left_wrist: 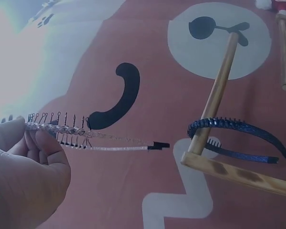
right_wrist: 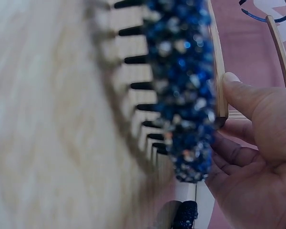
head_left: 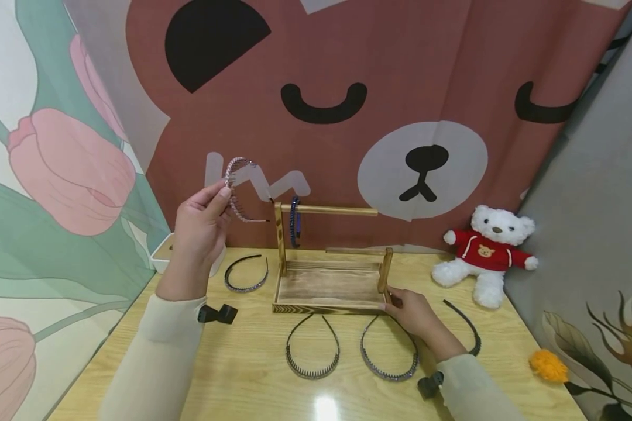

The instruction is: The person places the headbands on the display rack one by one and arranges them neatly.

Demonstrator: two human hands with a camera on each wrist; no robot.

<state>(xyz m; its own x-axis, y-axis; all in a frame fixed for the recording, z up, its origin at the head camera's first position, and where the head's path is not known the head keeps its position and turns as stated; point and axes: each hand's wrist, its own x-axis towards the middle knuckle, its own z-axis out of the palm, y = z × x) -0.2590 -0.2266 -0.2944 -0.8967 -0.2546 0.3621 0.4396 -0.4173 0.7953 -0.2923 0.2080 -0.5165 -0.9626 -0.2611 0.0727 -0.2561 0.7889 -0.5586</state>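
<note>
My left hand (head_left: 202,219) is raised left of the wooden rack, pinching a pink beaded headband (head_left: 236,209) between thumb and fingers. In the left wrist view the headband (left_wrist: 62,129) has a row of thin teeth, and its dark tips point toward the rack. A dark blue headband (head_left: 294,223) hangs on the rack's upper bar (head_left: 337,210), near its left post. The thumb and fingers of my right hand (head_left: 415,314) grip the front right corner of the wooden rack (head_left: 332,285). Close to the right wrist camera is a blue jewelled headband (right_wrist: 181,71) with black teeth.
On the table in front of the rack lie two toothed headbands, one left (head_left: 313,374) and one right (head_left: 390,377). Another headband (head_left: 246,289) is left of it; a dark one (head_left: 474,336) lies right. A white container (head_left: 160,260), teddy bear (head_left: 487,254) and orange pompom (head_left: 549,366) stand near the edges.
</note>
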